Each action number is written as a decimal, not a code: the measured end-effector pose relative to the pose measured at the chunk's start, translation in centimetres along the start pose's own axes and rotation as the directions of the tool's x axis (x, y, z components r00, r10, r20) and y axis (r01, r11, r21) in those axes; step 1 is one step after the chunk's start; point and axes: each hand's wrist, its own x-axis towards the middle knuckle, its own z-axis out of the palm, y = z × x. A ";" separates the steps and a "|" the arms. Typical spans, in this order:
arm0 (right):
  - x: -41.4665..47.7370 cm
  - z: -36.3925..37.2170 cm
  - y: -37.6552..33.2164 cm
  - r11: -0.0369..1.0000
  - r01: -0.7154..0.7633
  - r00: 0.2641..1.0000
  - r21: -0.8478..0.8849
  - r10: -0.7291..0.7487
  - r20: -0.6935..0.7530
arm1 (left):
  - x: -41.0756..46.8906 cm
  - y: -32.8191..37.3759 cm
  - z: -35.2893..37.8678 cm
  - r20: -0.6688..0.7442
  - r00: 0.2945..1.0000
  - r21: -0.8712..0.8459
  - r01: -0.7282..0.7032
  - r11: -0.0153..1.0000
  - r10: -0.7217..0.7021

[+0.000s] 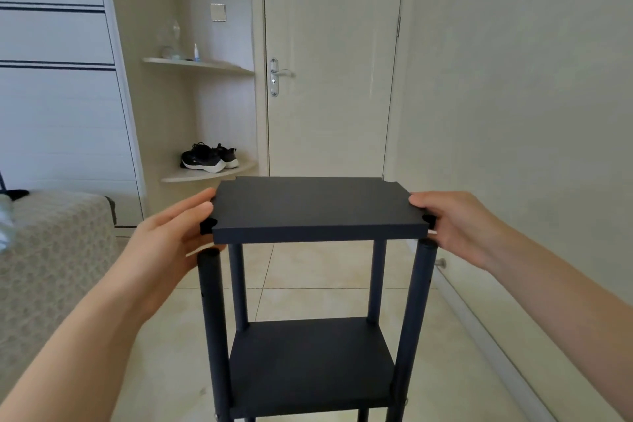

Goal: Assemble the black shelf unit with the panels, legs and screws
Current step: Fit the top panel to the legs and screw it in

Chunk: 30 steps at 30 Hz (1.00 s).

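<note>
A black top panel (313, 207) with notched corners hovers level above the shelf unit's legs. My left hand (171, 233) holds its left edge, fingers curled round the side. My right hand (452, 221) grips the right edge the same way. Below, the near left leg (214, 325) and near right leg (416, 319) stand upright with their tops just under the panel's front corners. Two far legs (376, 279) rise behind. A lower black shelf panel (310, 360) is fixed between the legs.
A closed white door (329, 79) faces me. Corner shelves at left hold black sneakers (209, 158) and bottles. A bed with a patterned cover (51, 240) lies at left. A wall runs along the right. Beige tile floor (308, 274) surrounds the unit.
</note>
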 end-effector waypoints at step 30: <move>0.5 -0.1 1.6 0.997 -0.068 0.998 0.023 0.067 0.010 | -0.2 -1.3 -0.4 0.049 0.998 -0.034 0.040 0.999 -0.039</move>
